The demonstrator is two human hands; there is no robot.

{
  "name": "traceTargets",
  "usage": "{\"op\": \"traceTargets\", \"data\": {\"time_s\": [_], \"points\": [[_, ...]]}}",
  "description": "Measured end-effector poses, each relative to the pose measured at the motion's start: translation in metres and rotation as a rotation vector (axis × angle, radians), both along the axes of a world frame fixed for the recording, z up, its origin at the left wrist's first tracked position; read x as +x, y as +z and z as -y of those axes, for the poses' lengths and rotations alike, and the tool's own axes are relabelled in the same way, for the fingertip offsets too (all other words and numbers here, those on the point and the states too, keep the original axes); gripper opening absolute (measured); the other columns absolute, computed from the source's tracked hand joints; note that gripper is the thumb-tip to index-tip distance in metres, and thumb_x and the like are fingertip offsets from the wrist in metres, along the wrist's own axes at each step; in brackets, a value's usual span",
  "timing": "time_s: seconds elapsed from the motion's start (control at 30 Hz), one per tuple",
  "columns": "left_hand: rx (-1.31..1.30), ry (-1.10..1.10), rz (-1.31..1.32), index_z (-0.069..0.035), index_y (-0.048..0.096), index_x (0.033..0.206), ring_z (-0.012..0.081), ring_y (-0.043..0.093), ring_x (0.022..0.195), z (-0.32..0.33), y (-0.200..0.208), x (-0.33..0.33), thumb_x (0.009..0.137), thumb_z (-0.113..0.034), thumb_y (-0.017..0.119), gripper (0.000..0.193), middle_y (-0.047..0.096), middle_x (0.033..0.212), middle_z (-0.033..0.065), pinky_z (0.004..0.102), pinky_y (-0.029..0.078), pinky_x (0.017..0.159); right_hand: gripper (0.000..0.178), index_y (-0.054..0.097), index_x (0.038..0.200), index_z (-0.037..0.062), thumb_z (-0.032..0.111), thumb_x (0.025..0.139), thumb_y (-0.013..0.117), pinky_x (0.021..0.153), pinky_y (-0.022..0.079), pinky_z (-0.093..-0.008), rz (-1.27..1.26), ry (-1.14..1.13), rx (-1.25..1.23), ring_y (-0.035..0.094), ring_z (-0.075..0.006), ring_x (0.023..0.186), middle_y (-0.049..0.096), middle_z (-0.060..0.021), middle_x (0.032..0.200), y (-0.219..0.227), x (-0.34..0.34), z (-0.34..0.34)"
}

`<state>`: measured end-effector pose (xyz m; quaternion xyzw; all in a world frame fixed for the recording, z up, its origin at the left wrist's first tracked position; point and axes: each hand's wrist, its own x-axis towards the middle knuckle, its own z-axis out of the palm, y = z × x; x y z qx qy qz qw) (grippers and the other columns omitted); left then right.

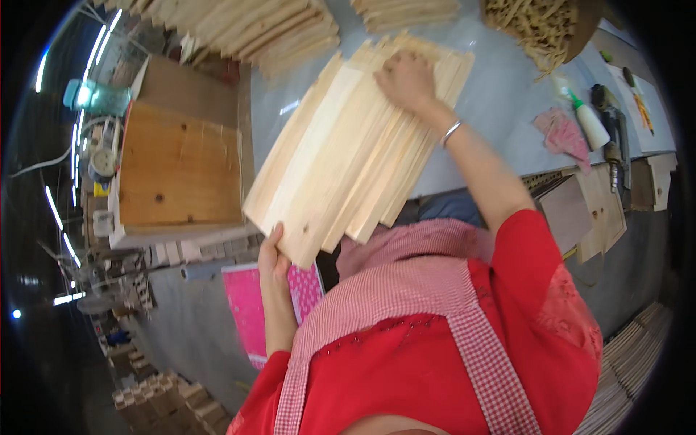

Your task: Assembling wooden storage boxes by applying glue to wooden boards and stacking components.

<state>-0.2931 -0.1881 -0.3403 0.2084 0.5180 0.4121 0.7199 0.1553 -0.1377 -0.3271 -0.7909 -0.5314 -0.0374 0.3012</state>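
A fanned stack of thin, pale wooden boards (pixel 319 152) slants across the grey tabletop, its near ends jutting past the front edge. At the near left corner my left hand (pixel 272 255) grips a board, thumb on top and the other fingers hidden beneath. My right hand (pixel 407 81), with a silver bangle on the wrist, lies closed on the boards toward their far end. Its fingers are curled against the wood, and what lies right under the fingertips is hidden.
More stacked boards (pixel 254 29) stand at the back left, beside a brown wooden box (pixel 181 174). Thin wood strips (pixel 533 29) fill a container at the back right. A pink cloth (pixel 562 134), a white glue bottle (pixel 591 125) and a dark power tool (pixel 612 130) lie on the right.
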Motion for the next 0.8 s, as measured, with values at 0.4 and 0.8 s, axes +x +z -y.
{"op": "traceTargets", "data": {"time_s": [0.4,0.8], "points": [[-0.007,-0.067,-0.001,0.005,0.041,0.136,0.0295,0.054,0.123,0.001,0.02,0.013,0.093,-0.011,0.063,0.05,0.054,0.131,0.0188,0.0435,0.044,0.107,0.03,0.069,0.085,0.0106,0.04,0.083,0.066,0.093,0.039,-0.0447,-0.035,0.014,0.096,0.056,-0.03,0.102,0.065,-0.0017,0.101,-0.017,0.015,-0.004],[0.014,-0.026,-0.01,0.005,0.042,0.136,0.0293,0.055,0.121,0.016,0.019,0.025,0.092,-0.011,0.064,0.051,0.055,0.131,0.0181,0.0433,0.046,0.104,0.027,0.067,0.081,0.0103,0.038,0.082,0.067,0.085,0.043,-0.0438,-0.012,0.031,0.154,0.058,-0.0286,0.097,0.066,-0.0027,0.094,-0.016,0.026,-0.003]]}}
